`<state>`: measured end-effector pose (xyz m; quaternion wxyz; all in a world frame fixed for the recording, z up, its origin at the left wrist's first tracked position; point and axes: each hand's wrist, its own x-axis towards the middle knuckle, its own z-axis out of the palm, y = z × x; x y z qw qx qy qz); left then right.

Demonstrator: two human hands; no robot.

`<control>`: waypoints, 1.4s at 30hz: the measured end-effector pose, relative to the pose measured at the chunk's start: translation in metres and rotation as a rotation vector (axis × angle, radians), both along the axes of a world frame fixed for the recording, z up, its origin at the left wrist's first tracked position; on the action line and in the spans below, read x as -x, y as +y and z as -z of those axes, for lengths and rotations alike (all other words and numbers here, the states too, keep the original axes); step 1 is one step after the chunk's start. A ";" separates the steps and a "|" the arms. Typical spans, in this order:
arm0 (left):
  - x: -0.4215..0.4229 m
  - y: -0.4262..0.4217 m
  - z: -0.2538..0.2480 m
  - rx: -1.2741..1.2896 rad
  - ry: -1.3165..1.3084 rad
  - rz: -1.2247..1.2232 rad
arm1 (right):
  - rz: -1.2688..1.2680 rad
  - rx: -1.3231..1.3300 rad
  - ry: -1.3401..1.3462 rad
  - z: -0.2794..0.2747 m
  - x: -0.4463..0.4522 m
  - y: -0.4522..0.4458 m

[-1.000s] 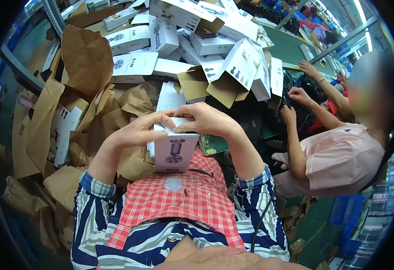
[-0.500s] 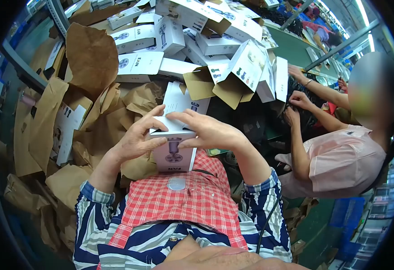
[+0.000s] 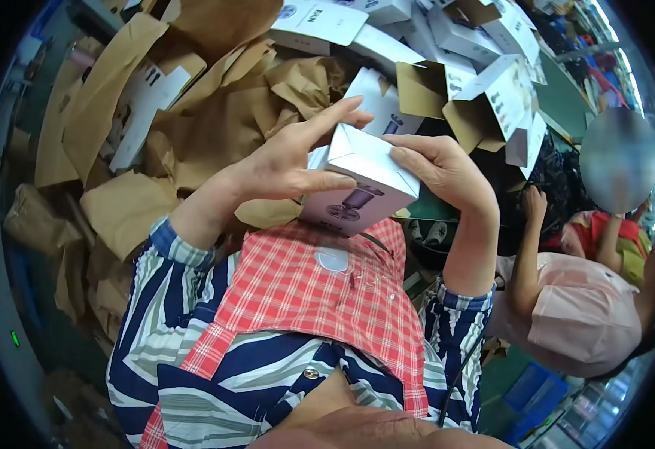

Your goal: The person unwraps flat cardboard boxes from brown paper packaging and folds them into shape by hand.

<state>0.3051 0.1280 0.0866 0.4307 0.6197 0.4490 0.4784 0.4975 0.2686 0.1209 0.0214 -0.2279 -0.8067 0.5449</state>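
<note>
A white fan box (image 3: pixel 354 198) with a purple fan picture stands at the front of the red checked apron, its end panel closed and facing up. My left hand (image 3: pixel 286 157) is on the box's left side, thumb across the printed front and fingers spread behind the top edge. On the right, my right hand (image 3: pixel 443 168) grips the box's upper corner with thumb and fingers. Just behind it lies another white box (image 3: pixel 376 93), partly hidden by my left hand. An open box (image 3: pixel 485 105) with brown inner flaps is beyond my right hand.
Crumpled brown paper (image 3: pixel 215 135) fills the left side. White fan boxes (image 3: pixel 320 22) are piled at the back. A co-worker in a pink top (image 3: pixel 582 314) is close on the right, near black items. A blue crate (image 3: pixel 537 396) sits at the lower right.
The top of the held box, earlier with a dark gap at its edge, is now closed flat. The view has turned, so the box appears tilted and further right. My left fingers have spread.
</note>
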 end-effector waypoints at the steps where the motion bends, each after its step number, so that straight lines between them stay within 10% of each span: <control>1: 0.000 0.000 0.002 0.001 -0.005 0.019 | -0.030 -0.027 -0.028 -0.003 0.001 0.002; 11: 0.006 0.001 0.017 -0.018 -0.245 -0.218 | -0.160 -0.383 0.002 -0.009 0.011 -0.011; 14: 0.018 0.000 0.010 -0.435 -0.131 -0.430 | 0.009 -0.563 0.272 -0.014 0.002 0.025; 16: 0.025 -0.006 0.007 -0.553 -0.017 -0.548 | 0.560 -0.209 0.330 -0.029 -0.002 0.061; 19: 0.017 -0.006 0.002 -0.585 -0.054 -0.471 | 0.696 0.112 0.936 -0.028 -0.002 0.087; 27: 0.024 0.019 0.022 0.059 -0.052 -0.191 | 0.254 -0.333 -0.289 0.067 -0.026 0.008; 33: 0.034 0.136 0.129 0.118 0.526 -0.578 | 0.815 -0.287 -0.064 0.196 0.006 0.058; 42: 0.022 0.101 0.103 0.011 0.346 -0.540 | 0.704 -0.705 0.061 0.150 0.023 0.003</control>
